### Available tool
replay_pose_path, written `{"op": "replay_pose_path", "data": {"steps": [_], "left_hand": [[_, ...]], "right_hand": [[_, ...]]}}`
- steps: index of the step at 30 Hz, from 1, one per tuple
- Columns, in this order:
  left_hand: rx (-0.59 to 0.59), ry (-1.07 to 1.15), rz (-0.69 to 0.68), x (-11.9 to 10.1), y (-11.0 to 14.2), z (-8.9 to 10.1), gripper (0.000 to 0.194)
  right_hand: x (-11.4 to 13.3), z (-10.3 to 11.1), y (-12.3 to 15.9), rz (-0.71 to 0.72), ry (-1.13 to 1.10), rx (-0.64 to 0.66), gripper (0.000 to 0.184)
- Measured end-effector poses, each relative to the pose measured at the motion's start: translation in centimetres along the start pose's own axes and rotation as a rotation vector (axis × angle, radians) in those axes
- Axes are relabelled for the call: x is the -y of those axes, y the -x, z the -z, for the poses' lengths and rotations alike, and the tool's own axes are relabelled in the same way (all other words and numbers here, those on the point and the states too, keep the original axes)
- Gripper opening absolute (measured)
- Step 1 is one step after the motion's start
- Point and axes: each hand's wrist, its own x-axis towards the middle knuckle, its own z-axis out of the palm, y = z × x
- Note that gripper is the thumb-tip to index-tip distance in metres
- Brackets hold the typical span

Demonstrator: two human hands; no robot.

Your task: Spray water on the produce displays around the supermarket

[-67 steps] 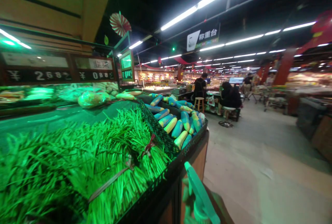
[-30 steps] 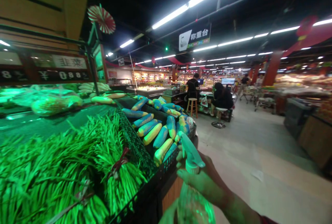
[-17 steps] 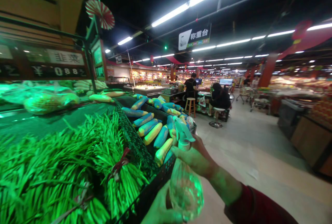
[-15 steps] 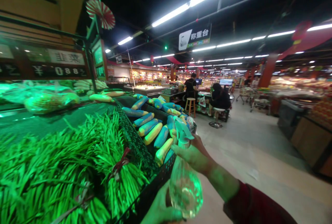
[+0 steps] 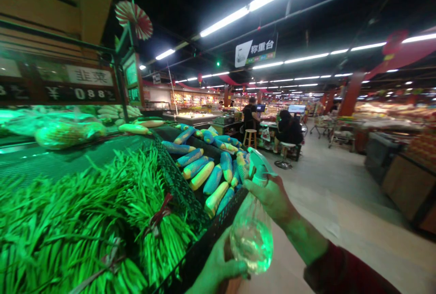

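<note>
A clear spray bottle (image 5: 252, 235) with a pale trigger head (image 5: 259, 163) is held up beside the produce stand. My right hand (image 5: 272, 196) is wrapped round its neck just under the trigger. Cupped under the bottle's base, my left hand (image 5: 218, 269) has its fingers curled on it. The nozzle points left toward corn cobs in blue net sleeves (image 5: 211, 171). Bundled green chives (image 5: 85, 221) fill the near part of the stand, lit green.
A black mesh divider (image 5: 173, 176) separates chives from corn. Price signs (image 5: 57, 86) hang above the stand. A wide aisle floor (image 5: 340, 203) runs right of it. Two people (image 5: 289, 128) are at a counter with stools far back. Wooden stands (image 5: 408, 180) sit at right.
The spray bottle has risen from low at the stand's edge to beside the corn. My left hand came under its base, and both hands shifted slightly right and up.
</note>
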Motion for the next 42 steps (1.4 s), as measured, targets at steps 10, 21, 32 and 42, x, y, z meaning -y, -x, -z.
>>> {"op": "replay_pose_path", "data": {"steps": [10, 21, 32, 42], "left_hand": [[0.037, -0.028, 0.037, 0.0, 0.4, -0.8, 0.083], [0.001, -0.019, 0.017, -0.5, 0.9, -1.0, 0.081], [-0.079, -0.002, -0.001, 0.5, 2.4, -0.3, 0.085], [-0.066, -0.059, 0.048, 0.2, 4.1, 0.1, 0.042]], "right_hand": [[-0.9, 1.1, 1.4, -0.024, -0.003, -0.102, 0.014], [1.1, 0.0, 0.9, 0.03, 0.052, -0.019, 0.007], [2.7, -2.9, -0.4, 0.02, 0.065, 0.176, 0.008], [4.3, -4.6, 1.0, -0.043, -0.064, 0.357, 0.015]]}}
